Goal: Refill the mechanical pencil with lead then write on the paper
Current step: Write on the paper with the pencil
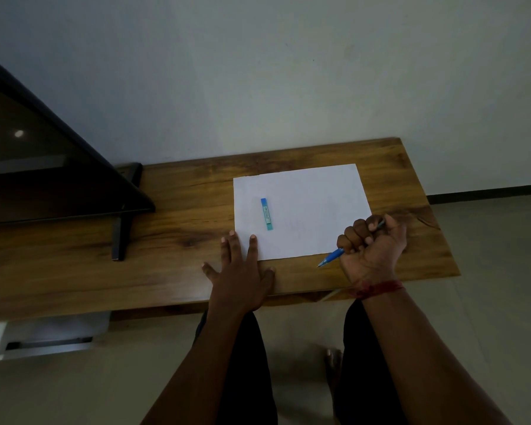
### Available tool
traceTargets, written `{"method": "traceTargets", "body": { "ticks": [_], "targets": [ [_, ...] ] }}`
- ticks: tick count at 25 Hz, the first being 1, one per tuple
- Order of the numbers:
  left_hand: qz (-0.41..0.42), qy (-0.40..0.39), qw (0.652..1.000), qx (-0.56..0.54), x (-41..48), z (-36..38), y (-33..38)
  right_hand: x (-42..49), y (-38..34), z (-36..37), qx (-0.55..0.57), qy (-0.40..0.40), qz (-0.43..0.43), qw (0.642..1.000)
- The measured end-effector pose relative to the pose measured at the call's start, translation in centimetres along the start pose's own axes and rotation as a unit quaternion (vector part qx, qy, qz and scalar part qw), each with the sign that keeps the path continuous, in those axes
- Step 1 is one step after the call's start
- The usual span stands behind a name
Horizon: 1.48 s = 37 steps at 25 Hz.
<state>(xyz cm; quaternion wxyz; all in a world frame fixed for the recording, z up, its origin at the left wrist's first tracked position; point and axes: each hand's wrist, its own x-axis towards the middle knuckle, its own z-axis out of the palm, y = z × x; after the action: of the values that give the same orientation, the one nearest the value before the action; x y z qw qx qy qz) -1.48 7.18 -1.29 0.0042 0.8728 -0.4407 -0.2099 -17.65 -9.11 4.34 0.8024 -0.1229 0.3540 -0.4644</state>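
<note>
A white sheet of paper (307, 207) lies on the wooden table (178, 216). A small blue-green lead case (266, 214) rests on the paper's left half. My left hand (239, 271) lies flat with spread fingers, its fingertips pressing the paper's near left corner. My right hand (372, 245) is curled in a fist round a blue mechanical pencil (334, 256) at the paper's near right corner. The pencil's tip points toward me and left, just off the paper's near edge, over the table.
A black monitor (43, 167) on a stand (121, 231) fills the table's left side. A wall stands behind the table. A red thread (377, 289) circles my right wrist. My legs and a bare foot (333, 363) show below the table edge, with a white box (43, 335) lower left.
</note>
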Motion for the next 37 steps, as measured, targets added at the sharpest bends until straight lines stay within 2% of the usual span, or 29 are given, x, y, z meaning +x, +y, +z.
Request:
{"method": "traceTargets", "body": {
  "ticks": [8,13,25,37],
  "targets": [
    [-0.002,0.002,1.000,0.000,0.0,0.1,0.0,0.0,0.6,0.0,-0.003,-0.021,0.007,1.000],
    [-0.008,0.000,1.000,-0.003,0.0,0.0,0.2,0.2,0.4,0.1,-0.016,-0.004,0.015,1.000],
    [-0.006,-0.008,1.000,-0.011,-0.1,-0.3,0.4,0.4,-0.3,-0.1,0.039,-0.013,-0.008,0.999],
    [-0.007,-0.008,1.000,-0.009,-0.1,-0.6,0.6,0.4,-0.4,-0.2,0.016,-0.003,-0.016,1.000]
  ]
}}
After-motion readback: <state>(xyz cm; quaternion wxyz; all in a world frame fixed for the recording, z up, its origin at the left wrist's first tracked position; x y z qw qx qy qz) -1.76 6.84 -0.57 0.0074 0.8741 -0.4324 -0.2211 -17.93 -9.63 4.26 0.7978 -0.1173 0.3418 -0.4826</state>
